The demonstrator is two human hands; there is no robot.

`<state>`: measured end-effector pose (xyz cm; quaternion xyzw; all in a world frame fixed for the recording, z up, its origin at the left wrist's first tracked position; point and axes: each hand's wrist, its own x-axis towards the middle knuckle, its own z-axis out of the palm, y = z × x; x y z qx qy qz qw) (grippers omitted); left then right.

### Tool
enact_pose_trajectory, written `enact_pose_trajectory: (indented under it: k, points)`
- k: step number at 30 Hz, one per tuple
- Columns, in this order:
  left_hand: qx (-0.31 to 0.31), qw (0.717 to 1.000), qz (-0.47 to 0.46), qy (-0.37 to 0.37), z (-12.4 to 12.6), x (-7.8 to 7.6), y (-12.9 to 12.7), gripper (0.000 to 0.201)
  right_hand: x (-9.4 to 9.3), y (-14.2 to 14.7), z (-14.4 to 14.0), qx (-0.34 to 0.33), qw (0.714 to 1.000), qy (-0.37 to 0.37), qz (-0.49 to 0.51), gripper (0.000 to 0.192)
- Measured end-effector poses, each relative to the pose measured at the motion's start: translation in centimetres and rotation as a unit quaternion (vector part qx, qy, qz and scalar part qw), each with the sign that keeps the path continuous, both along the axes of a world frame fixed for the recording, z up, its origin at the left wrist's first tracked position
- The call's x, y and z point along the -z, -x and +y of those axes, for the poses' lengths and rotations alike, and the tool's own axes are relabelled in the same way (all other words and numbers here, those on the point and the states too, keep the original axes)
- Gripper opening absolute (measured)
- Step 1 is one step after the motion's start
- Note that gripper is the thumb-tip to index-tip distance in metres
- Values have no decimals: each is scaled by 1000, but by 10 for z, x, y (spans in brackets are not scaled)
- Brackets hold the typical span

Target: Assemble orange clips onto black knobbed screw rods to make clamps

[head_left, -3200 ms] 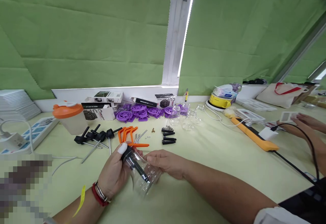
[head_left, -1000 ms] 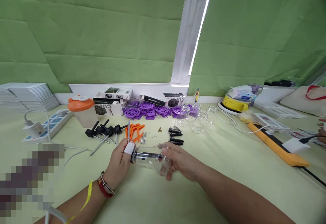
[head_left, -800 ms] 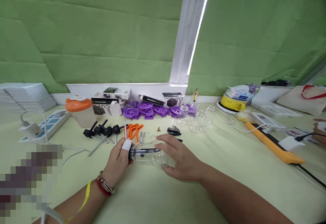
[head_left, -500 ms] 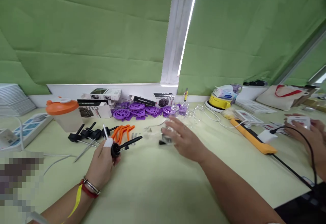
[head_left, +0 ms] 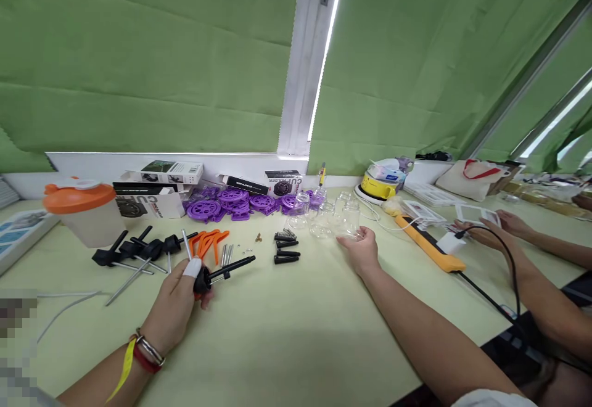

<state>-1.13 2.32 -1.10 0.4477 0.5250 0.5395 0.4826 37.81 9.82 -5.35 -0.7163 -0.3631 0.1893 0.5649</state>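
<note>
In the head view my left hand (head_left: 172,302), with a white cover on the thumb, is closed around a black plastic mechanism (head_left: 202,280). A metal rod sticks up from it and a black arm points right. My right hand (head_left: 363,250) grips the lower part of a clear jar (head_left: 350,214), beside several other clear jars (head_left: 321,222). Between the hands lie small black handles (head_left: 287,259), springs (head_left: 289,234), metal pins (head_left: 226,254) and tiny brass-coloured pieces (head_left: 258,237). Orange levers (head_left: 208,242) lie just behind my left hand.
Several black pieces with rods (head_left: 152,250) and an orange-lidded shaker cup (head_left: 86,213) are at left. Purple plastic parts (head_left: 231,202) and cup holder boxes (head_left: 157,200) line the back. An orange power strip (head_left: 430,246) and a co-worker's hands (head_left: 502,228) are at right.
My right hand has moved right, from over the small black parts to the clear jar, and now grips it. My left hand keeps hold of the black mechanism. The view has shifted right.
</note>
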Motion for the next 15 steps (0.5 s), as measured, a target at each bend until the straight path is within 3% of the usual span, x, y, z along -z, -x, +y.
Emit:
enact_pose_trajectory:
  k: [6, 10, 13, 15]
  points:
    - [10, 1000, -10, 10, 1, 5, 1, 30, 0, 2, 3, -14, 993, 79, -82, 86]
    - [18, 1000, -9, 13, 1, 4, -1, 31, -6, 3, 0, 0, 989, 86, -117, 104]
    - [22, 999, 23, 10, 0, 0, -2, 32, -20, 18, -13, 27, 971, -25, -236, 103]
    - [31, 998, 53, 11, -3, -4, -4, 34, -31, 41, -28, -33, 912, -164, -374, 86]
